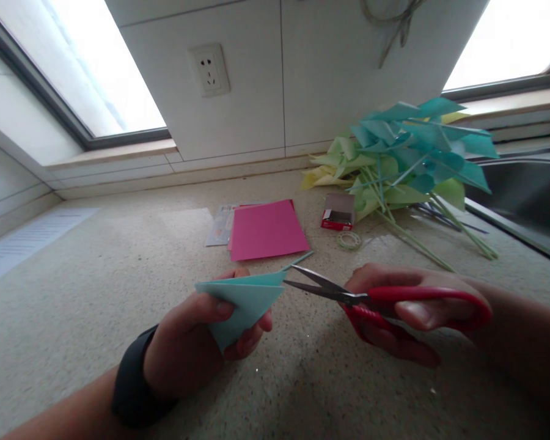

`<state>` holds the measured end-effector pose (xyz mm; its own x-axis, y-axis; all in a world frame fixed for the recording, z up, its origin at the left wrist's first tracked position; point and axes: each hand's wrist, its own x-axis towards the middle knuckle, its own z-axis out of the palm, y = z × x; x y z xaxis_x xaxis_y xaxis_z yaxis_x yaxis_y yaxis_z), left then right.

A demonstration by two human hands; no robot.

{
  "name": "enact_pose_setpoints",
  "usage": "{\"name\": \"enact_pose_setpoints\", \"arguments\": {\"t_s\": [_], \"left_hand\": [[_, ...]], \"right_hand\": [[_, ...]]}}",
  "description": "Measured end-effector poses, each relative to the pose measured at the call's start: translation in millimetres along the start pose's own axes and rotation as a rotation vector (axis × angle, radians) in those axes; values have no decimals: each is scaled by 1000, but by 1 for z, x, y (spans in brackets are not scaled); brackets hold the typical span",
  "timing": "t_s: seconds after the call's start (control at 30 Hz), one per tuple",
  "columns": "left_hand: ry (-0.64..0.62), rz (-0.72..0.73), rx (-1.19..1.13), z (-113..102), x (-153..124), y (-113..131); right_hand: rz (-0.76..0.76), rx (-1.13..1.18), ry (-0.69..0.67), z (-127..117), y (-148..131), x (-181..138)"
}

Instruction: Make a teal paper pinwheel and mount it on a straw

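Observation:
Pinched in my left hand (197, 330) is a light blue sheet of paper (247, 302), folded into a triangle. A thin strip of the same colour runs out from its right corner. My right hand (421, 318) grips red-handled scissors (371, 299), with a thumb and fingers in the loops. Their blades are parted and point left at the triangle's right corner, close to the strip. Whether a blade touches the paper I cannot tell. Just beyond my left hand lies a stack of pink paper (270, 232) on the speckled countertop (119, 269).
Paper pinwheels (421, 146) in blue, green and yellow are heaped at the back right on their sticks. Near them are a small red box (338, 212) and a ring of clear tape (349, 240). A sink (527, 183) borders the right side; a printed sheet (32, 241) lies far left.

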<state>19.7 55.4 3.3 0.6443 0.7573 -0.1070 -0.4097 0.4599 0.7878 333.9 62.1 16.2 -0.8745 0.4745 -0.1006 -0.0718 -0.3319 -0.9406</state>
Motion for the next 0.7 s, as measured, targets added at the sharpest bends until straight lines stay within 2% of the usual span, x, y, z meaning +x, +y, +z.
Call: {"name": "enact_pose_setpoints", "arguments": {"t_s": [0.33, 0.5, 0.7], "left_hand": [[-4, 10, -9, 0, 2, -2], [0, 15, -9, 1, 1, -1], [7, 6, -5, 1, 1, -2]], "right_hand": [[79, -39, -13, 2, -8, 4], [-15, -22, -66, 0, -2, 4], [-56, -5, -70, -5, 6, 3]]}}
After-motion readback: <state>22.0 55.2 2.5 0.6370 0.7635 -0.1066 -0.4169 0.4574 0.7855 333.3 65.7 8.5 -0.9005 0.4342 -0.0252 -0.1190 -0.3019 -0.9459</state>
